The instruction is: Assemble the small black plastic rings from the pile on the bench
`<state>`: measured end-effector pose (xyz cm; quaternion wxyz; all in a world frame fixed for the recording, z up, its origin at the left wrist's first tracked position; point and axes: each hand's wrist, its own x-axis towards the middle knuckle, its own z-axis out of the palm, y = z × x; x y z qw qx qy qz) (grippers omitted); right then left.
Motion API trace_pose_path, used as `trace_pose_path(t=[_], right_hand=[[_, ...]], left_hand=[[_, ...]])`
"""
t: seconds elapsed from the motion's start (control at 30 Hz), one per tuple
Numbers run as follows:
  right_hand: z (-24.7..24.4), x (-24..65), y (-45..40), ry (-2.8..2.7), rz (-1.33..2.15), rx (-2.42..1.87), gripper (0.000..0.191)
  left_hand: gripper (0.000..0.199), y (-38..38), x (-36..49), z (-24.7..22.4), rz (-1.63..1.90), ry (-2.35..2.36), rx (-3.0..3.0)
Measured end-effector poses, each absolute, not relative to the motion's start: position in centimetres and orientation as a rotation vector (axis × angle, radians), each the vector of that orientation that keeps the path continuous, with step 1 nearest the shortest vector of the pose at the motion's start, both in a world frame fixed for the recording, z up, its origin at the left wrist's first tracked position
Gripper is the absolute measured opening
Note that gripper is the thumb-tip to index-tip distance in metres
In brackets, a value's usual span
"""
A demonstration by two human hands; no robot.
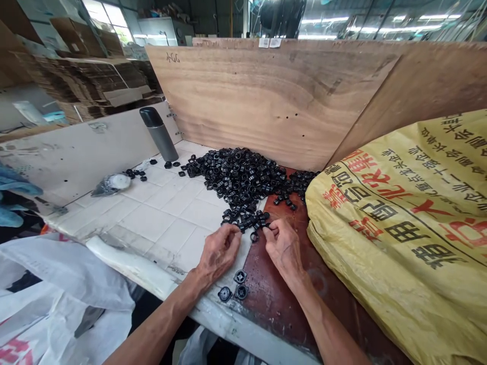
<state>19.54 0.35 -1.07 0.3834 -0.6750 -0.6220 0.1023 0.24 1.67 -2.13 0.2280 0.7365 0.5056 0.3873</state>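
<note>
Working black parts, frame centre: left hand and right hand, fingertips nearly together; can't tell if either grips one. Three round pieces lower centre.

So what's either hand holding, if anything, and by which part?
It can't be told: the left hand and right hand are both at the near edge of the black parts, any grip hidden.

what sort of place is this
Probably a factory or workshop: there is a large heap of small black ring-shaped parts, a tall stack of flat brown cardboard at the back left, and a big yellow sack printed with red and black characters at the right.
</note>
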Motion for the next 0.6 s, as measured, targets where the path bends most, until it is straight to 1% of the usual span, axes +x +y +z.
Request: trace_pose_path(t=[0.03, 0.07, 0.13, 0.17, 0.27, 0.33, 0.4, 0.47, 0.6], right_hand=[[-1.1, 20.0, 0.5, -1.580, 0.208, -1.718, 0.008], [-1.2, 20.3, 0.6, -1.604, 0.175, -1.697, 0.017], [-1.6, 20.7, 0.9, -1.709, 0.174, -1.635, 0.030], [-1.9, 20.8, 1.0, -1.763, 0.188, -1.614, 0.031], [-2.4, 20.6, 0.9, -1.868, 0.222, -1.637, 0.019], [-2.2, 20.3, 0.7, -1.897, 0.244, -1.680, 0.016], [-1.8, 20.0, 0.4, -1.914, 0.280, -1.707, 0.017], [-1.3, 19.8, 0.1, -1.921, 0.332, -1.705, 0.017], [-0.3, 19.6, 0.0, -1.831, 0.530, -1.566, 0.012]], left_hand=[[0.020, 1.5, 0.3, -2.1, 1.009, 1.285, 2.090], [0.023, 1.4, 0.5, -2.1, 0.951, 1.193, 2.145], [0.034, 1.5, 0.9, -2.2, 0.878, 1.093, 2.224], [0.037, 1.7, 1.1, -2.3, 0.858, 1.083, 2.249], [0.037, 2.3, 1.7, -2.5, 0.816, 1.124, 2.279], [0.031, 2.6, 1.9, -2.5, 0.804, 1.151, 2.270], [0.021, 2.5, 2.0, -2.3, 0.811, 1.153, 2.272], [0.016, 2.4, 1.9, -2.2, 0.835, 1.144, 2.291], [0.021, 2.0, 1.6, -2.3, 0.870, 1.193, 2.247]])
